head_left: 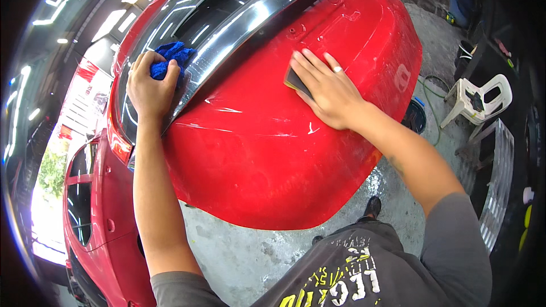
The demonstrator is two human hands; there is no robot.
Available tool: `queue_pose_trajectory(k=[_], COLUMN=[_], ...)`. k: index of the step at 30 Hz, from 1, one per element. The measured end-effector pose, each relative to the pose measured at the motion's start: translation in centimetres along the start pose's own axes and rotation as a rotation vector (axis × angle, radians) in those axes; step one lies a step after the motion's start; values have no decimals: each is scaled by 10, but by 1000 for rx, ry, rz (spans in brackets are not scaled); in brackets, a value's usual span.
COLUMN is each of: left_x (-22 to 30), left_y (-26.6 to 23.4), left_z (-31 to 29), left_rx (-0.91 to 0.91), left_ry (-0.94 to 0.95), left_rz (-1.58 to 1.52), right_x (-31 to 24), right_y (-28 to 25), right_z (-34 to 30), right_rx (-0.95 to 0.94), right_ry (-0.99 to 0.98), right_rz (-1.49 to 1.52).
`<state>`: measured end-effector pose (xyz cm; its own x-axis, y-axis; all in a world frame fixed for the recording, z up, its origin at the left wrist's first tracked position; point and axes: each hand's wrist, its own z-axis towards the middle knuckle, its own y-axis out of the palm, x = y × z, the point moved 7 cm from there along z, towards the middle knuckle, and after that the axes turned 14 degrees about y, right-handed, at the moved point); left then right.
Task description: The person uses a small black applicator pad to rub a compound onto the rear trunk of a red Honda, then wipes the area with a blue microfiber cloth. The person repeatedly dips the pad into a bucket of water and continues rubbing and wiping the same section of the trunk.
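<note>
A red car's rear panel (pixel 256 165) fills the middle of the head view, with pale scuffs on its surface. My left hand (pixel 149 88) is closed around a crumpled blue cloth (pixel 173 57), resting by the dark glossy section and its chrome trim (pixel 227 45). On the red panel, my right hand (pixel 327 88) lies with its fingers over a dark, flat pad (pixel 298 84) that looks like a sanding pad. A ring is on one finger of that hand. The palm side of the hand and part of the pad are hidden.
Another red car (pixel 108 216) stands at the left. A white plastic chair (pixel 480 99) is at the right, with a green hose (pixel 437 131) and a dark bucket (pixel 415 116) nearby. A slatted metal piece (pixel 496 182) leans at the right. Grey concrete floor (pixel 244 256) lies below the panel.
</note>
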<state>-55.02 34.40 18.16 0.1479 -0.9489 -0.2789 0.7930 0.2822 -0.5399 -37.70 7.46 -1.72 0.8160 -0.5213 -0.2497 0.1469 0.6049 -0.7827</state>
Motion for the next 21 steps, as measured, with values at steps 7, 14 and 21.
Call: queue_pose_trajectory(k=[7, 14, 21], left_x=[2, -2, 2], left_y=[4, 9, -1], left_z=[1, 2, 0], left_rx=[9, 5, 19], left_ry=[2, 9, 0], left_rz=[10, 2, -12], right_x=[-11, -166, -3], right_y=[8, 17, -7], right_z=[35, 7, 44], right_rx=[-43, -135, -23], right_ry=[92, -197, 92], right_rz=[-15, 320, -86])
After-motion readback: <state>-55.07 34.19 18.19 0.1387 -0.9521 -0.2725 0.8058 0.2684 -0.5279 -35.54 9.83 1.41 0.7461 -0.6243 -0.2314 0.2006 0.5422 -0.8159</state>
